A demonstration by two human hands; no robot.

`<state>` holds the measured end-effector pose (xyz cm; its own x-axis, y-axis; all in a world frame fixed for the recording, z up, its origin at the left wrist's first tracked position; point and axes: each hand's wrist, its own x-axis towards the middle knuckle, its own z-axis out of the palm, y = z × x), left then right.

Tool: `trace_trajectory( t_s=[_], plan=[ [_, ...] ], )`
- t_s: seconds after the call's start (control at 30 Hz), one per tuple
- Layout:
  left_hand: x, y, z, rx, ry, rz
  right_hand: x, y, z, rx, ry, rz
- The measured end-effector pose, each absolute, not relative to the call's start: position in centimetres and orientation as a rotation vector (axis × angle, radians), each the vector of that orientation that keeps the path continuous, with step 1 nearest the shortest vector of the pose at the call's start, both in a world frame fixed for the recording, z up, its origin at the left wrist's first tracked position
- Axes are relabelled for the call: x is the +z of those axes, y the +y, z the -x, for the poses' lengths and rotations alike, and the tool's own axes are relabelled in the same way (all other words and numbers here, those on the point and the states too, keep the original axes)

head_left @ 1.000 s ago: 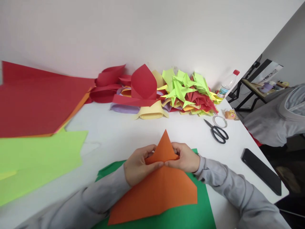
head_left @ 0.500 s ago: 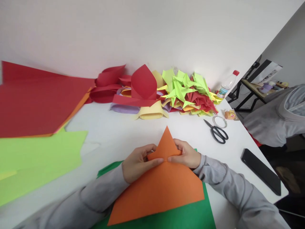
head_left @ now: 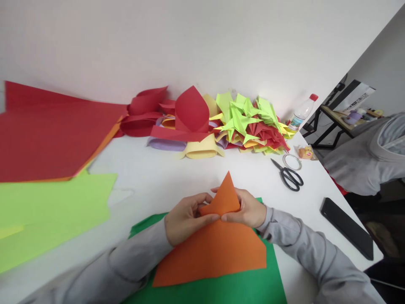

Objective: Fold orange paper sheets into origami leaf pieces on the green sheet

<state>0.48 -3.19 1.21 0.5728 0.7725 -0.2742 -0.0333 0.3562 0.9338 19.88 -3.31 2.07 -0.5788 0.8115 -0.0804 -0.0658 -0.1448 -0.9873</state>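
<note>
An orange paper sheet (head_left: 215, 249), folded to a point at the top, is held up over a green sheet (head_left: 240, 289) that lies on the white table (head_left: 152, 169). My left hand (head_left: 183, 217) pinches the orange paper at the left of its pointed tip. My right hand (head_left: 249, 209) pinches it at the right of the tip. Thumbs of both hands meet near the middle of the fold. Both arms wear grey sleeves.
Red sheets (head_left: 47, 131) and light green sheets (head_left: 47, 207) lie at the left. A heap of folded paper shapes (head_left: 221, 122) sits by the wall. Scissors (head_left: 289, 175), a tape roll (head_left: 292, 160), a bottle (head_left: 302, 112) and a black phone (head_left: 346, 228) lie at the right. A person in grey (head_left: 367, 156) sits there.
The orange paper's tip has tilted a little to the right and dropped slightly. Both hands kept their pinch and shifted slightly right with it.
</note>
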Motion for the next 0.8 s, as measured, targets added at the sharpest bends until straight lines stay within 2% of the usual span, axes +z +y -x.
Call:
trace_trajectory(
  t_s=[0.8],
  plan=[
    [0.8,-2.9,-0.5,0.575,0.881,-1.116,2.0,-3.0,-20.1,1.866,-1.417,0.88]
  ],
)
